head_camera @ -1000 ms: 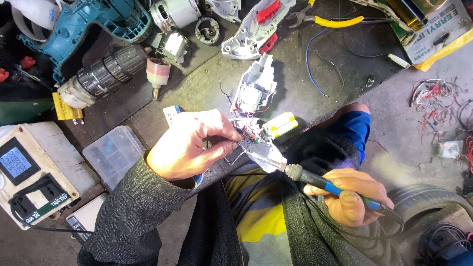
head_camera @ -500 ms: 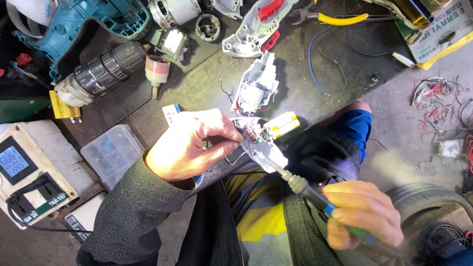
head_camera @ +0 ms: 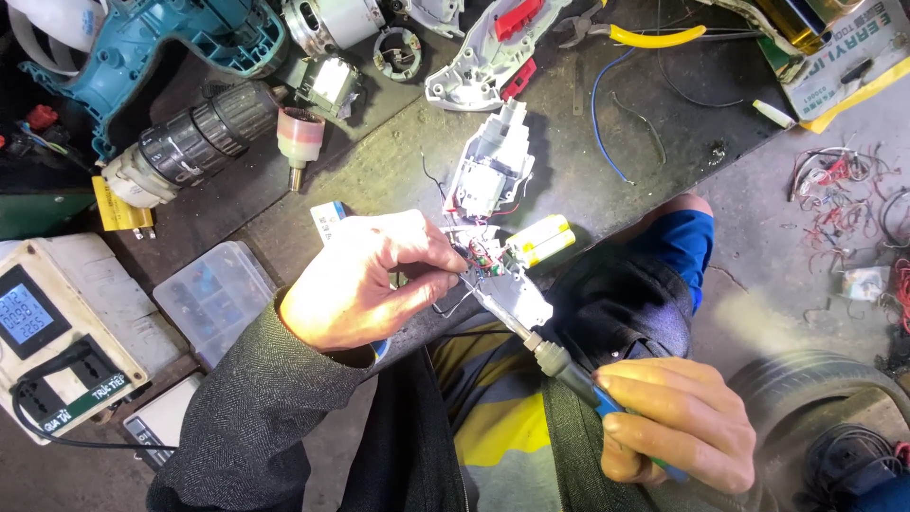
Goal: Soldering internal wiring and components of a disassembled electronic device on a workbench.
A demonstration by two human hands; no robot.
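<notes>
Holding the blue-handled soldering iron (head_camera: 569, 374) in my right hand (head_camera: 675, 427), I've slid its tip up to the small red-wired circuit board (head_camera: 482, 258) pinched in my left hand (head_camera: 365, 284); soldering looks underway, just above my right-hand grip.

Single head-worn view, aimed steeply down at close range

The scene is seen from above the person's own lap and forearms, with the bench (head_camera: 398, 180) filling the upper frame and the floor (head_camera: 787, 265) shown at the right. The left hand (head_camera: 365, 284) is framed near the centre and the right hand (head_camera: 678, 422) low at the right. No second view is provided, so nothing is shared.
</notes>
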